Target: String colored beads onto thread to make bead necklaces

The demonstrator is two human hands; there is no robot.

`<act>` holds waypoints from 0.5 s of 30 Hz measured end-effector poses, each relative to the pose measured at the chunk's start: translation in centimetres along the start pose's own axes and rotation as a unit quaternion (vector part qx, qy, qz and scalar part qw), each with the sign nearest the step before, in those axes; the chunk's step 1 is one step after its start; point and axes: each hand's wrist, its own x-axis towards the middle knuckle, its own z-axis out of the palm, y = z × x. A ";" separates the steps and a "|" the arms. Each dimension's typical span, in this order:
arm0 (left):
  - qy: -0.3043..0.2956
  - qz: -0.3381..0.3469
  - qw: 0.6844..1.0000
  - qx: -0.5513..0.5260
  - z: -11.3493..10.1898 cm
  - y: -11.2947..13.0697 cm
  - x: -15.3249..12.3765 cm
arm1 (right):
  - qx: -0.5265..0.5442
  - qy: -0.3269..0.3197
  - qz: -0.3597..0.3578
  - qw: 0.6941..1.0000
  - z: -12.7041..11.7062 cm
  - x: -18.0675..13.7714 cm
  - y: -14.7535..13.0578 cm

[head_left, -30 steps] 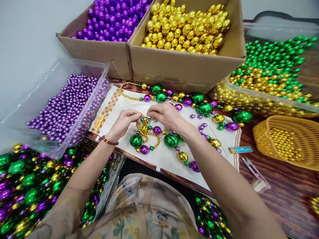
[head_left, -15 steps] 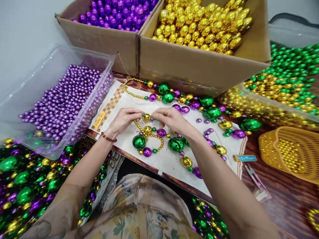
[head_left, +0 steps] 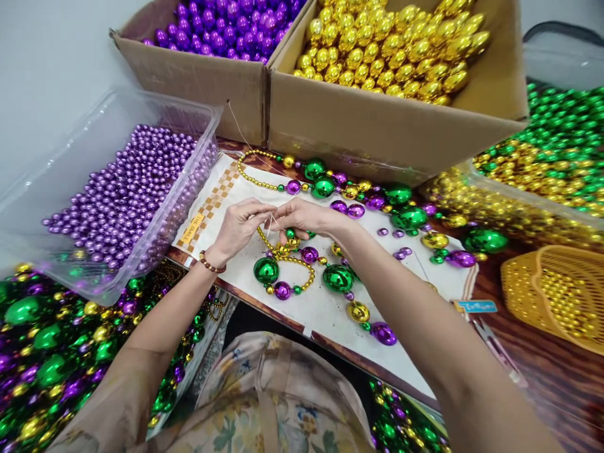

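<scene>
My left hand (head_left: 240, 228) is closed in a pinch at the white string (head_left: 272, 221) of a bead necklace. Fingertips meeting it from the right, my right hand (head_left: 306, 217) is bent over the same string, its fingers partly hiding a gold and a green bead. Below both hands, the necklace's small gold beads (head_left: 311, 275) curl in a loop beside a large green bead (head_left: 267, 270). Its strand runs right past another large green bead (head_left: 337, 277) to a purple bead (head_left: 383, 333). Behind my hands, a second beaded strand (head_left: 323, 186) lies along the white cloth (head_left: 297, 308).
Cardboard boxes of purple beads (head_left: 236, 28) and gold beads (head_left: 377, 44) stand at the back. A clear tub (head_left: 101, 289) of small purple beads is left. On the right are a yellow basket (head_left: 521, 270), thread snips (head_left: 495, 343) and a tub of green and gold beads (head_left: 561, 145).
My right hand has moved left and its fingers now meet my left hand's at the string. The view has shifted slightly, moving the scene a little rightward.
</scene>
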 end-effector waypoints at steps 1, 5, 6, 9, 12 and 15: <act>0.001 -0.004 1.000 -0.003 0.1 0.1 0.0 | -0.009 0.015 -0.002 1.000 0.1 0.1 0.0; 0.019 -0.085 0.995 -0.054 0.1 0.4 0.1 | -0.107 0.154 -0.050 0.981 0.5 -0.1 0.1; 0.015 -0.123 0.989 -0.082 0.0 0.4 0.1 | -0.154 0.200 -0.082 0.964 0.7 -0.4 0.1; -0.013 -0.242 0.949 -0.203 -0.1 0.3 0.3 | -0.320 0.315 -0.170 0.877 1.6 -1.6 0.2; -0.032 -0.316 0.893 -0.318 -0.2 0.0 0.3 | -0.439 0.325 -0.164 0.822 3.1 -3.0 0.2; -0.048 -0.342 0.862 -0.371 -0.3 -0.1 0.3 | -0.501 0.278 -0.123 0.810 4.5 -4.1 0.1</act>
